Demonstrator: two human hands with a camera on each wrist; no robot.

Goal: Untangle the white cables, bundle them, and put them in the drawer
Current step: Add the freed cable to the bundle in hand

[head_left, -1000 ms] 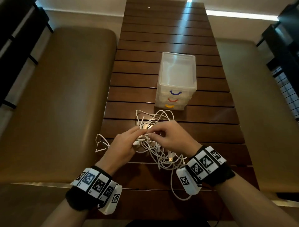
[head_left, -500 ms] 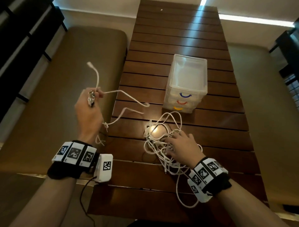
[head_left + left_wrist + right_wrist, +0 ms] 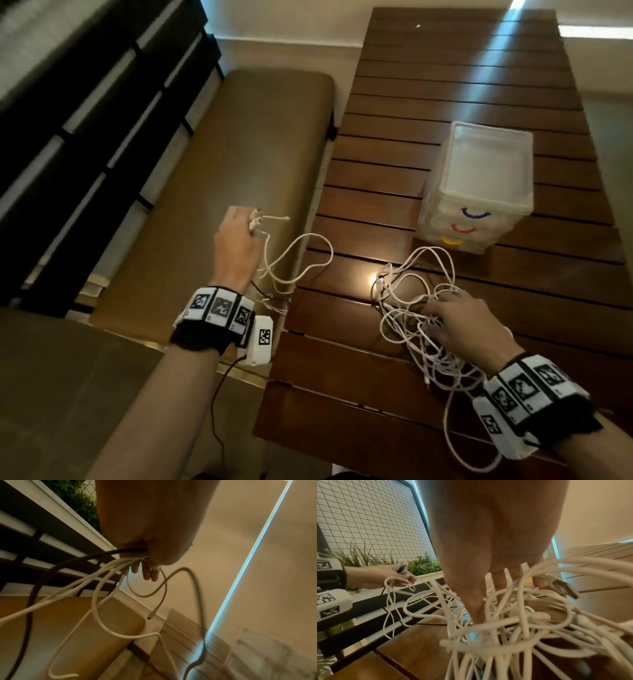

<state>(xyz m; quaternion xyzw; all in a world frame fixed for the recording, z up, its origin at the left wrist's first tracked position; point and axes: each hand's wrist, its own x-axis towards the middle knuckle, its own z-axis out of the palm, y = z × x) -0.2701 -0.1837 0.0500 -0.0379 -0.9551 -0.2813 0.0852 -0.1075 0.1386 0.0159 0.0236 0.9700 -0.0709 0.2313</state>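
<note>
A tangle of white cables [image 3: 416, 318] lies on the slatted wooden table [image 3: 445, 102], in front of a small clear drawer unit [image 3: 479, 185] whose drawers are shut. My right hand [image 3: 459, 322] rests flat on the tangle with straight, spread fingers [image 3: 477, 605] pressing it down. My left hand [image 3: 236, 240] is raised over the bench, left of the table, and grips the ends of white cables [image 3: 120, 566]. Slack loops [image 3: 298, 260] run from it back to the pile. One plug end [image 3: 151, 614] dangles free.
A padded brown bench [image 3: 222, 192] runs along the table's left side, with a dark slatted railing [image 3: 85, 120] beyond it. A thin black wire [image 3: 219, 404] hangs from my left wrist camera. A mesh screen and plants [image 3: 368, 534] stand behind.
My left hand pulled cable ends out of the tangle and away to the left over the bench. My right hand left the pinch and now lies flat on the pile.
</note>
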